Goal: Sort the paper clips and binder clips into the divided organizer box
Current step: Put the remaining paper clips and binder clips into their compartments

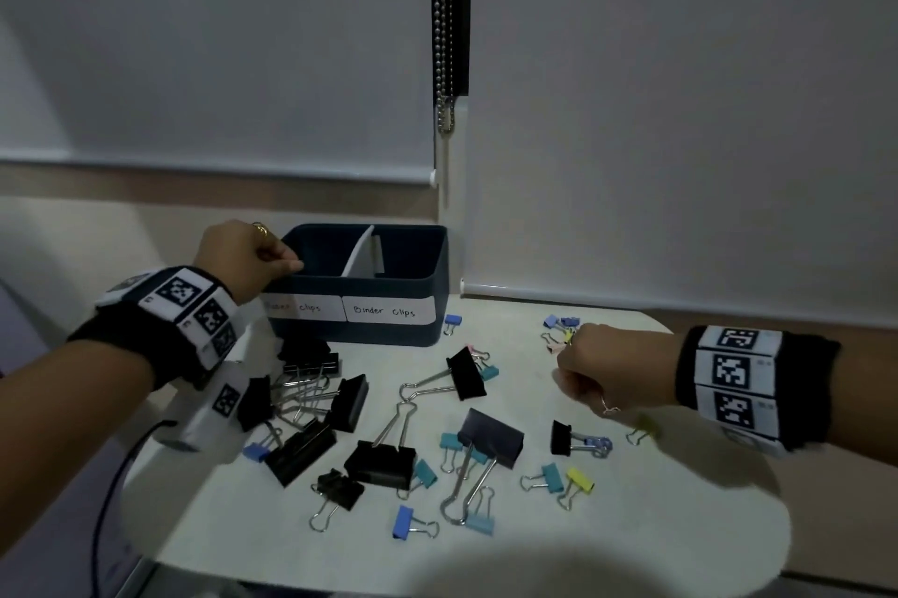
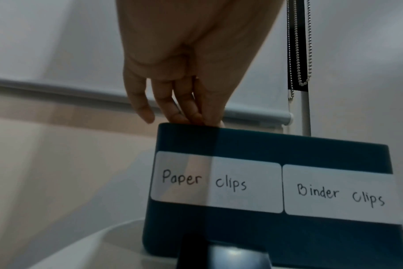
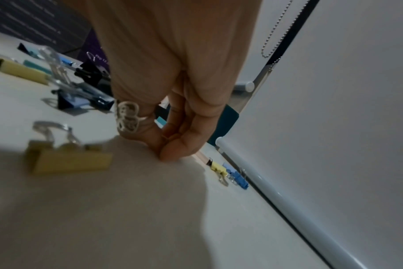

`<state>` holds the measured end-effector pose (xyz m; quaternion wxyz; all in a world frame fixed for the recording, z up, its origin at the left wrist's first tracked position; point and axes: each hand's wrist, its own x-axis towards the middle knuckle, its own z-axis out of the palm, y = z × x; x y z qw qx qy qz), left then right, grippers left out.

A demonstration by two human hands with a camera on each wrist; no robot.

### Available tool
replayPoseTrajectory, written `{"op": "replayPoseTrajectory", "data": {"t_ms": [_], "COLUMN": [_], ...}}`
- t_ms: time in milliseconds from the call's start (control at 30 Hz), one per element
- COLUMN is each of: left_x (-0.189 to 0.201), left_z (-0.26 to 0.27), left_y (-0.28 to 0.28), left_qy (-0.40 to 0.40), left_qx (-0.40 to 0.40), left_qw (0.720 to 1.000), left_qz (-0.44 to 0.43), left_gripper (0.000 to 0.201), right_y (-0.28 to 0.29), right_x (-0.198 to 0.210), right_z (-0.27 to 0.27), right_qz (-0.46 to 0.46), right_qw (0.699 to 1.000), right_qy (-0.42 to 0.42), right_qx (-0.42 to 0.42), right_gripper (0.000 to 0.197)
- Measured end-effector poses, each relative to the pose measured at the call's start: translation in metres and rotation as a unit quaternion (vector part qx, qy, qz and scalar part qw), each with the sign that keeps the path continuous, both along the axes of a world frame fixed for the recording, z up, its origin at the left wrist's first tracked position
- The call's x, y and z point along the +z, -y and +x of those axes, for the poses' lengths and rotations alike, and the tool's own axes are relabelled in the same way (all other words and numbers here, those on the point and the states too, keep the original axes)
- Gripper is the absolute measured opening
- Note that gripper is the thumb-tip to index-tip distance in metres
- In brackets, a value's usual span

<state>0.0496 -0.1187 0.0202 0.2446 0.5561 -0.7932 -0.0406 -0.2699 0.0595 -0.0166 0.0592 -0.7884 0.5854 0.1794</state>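
Head | left hand [image 1: 243,257] fingertips over organizer box [image 1: 423,305] rim (paper-clip side) | right hand [image 1: 607,369] curled, contents unclear

My left hand [image 1: 238,257] reaches forward with its fingers [image 2: 173,107] bunched and pointing down, wrist banded in black and white, while my right hand [image 1: 600,369] hangs low with thumb and curled fingers [image 3: 175,145] pressed together, fingertips down.

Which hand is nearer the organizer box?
Left. The left hand is over the organizer box's left rim; the right hand is down at the table, apart.
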Motion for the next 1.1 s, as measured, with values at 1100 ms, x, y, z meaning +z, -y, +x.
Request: {"op": "replayPoseTrajectory", "data": {"t_ms": [1100], "left_x": [-0.019], "left_z": [0.061], "left_y": [-0.078], "left_qy": [-0.054], "left_qx": [-0.208], "left_qw": [0.977], "left_qz": [0.006], "left_gripper": [0.033], "right_y": [0.168], "right_x": [0.07], "right_z": [0.21], "right_qz": [-0.154], "right_qw": [0.982], "right_qy": [0.08], "right_qx": [-0.074], "right_gripper": [0.03]}}
